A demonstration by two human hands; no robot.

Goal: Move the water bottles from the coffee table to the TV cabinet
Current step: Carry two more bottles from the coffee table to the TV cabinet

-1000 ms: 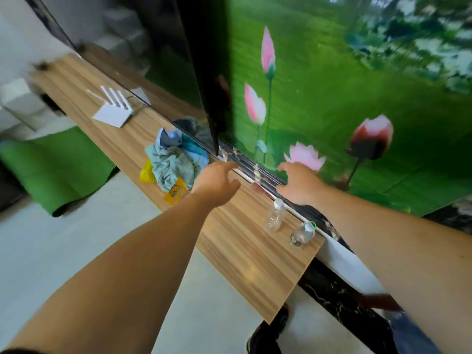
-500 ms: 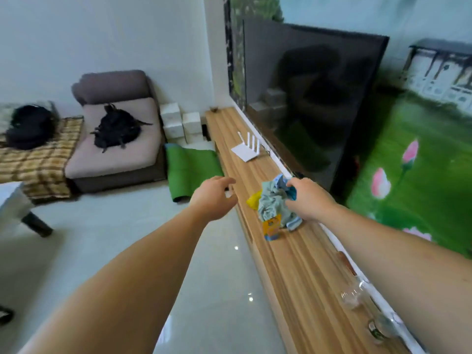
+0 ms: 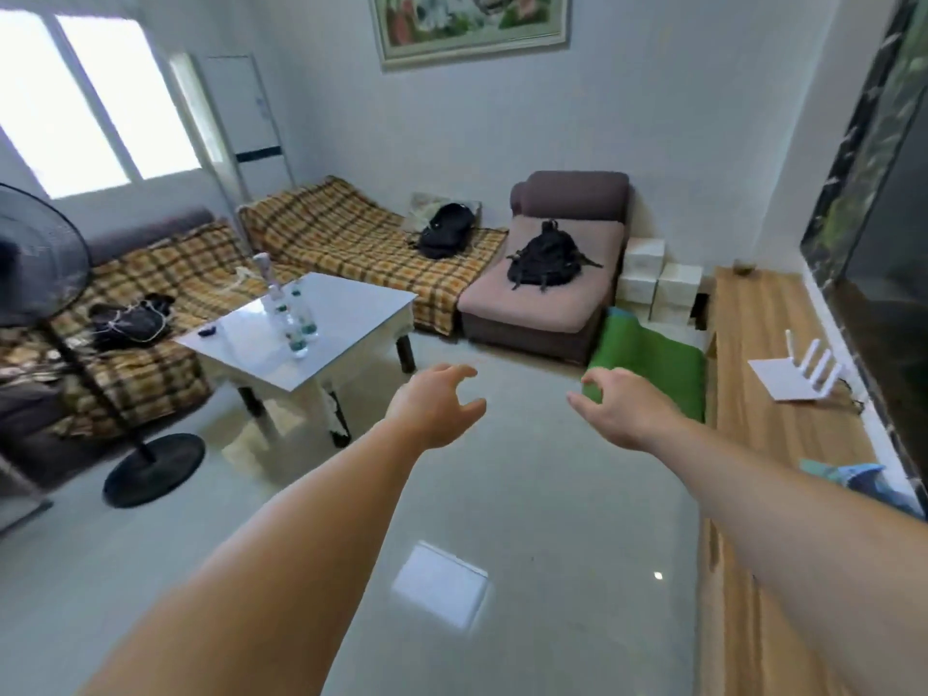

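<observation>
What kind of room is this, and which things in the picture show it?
Most likely a home living room: sofas under plaid covers, a white coffee table holding water bottles, and a wooden TV cabinet below a large dark screen.

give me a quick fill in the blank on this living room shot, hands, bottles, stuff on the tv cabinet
1. Both the left hand and the right hand are ____ of any bottle.
2. The water bottles stand on the white ____.
3. The white router lies on the wooden ____.
4. The rolled mat on the floor is ____ in colour.

Missing words: empty; coffee table; TV cabinet; green
</observation>
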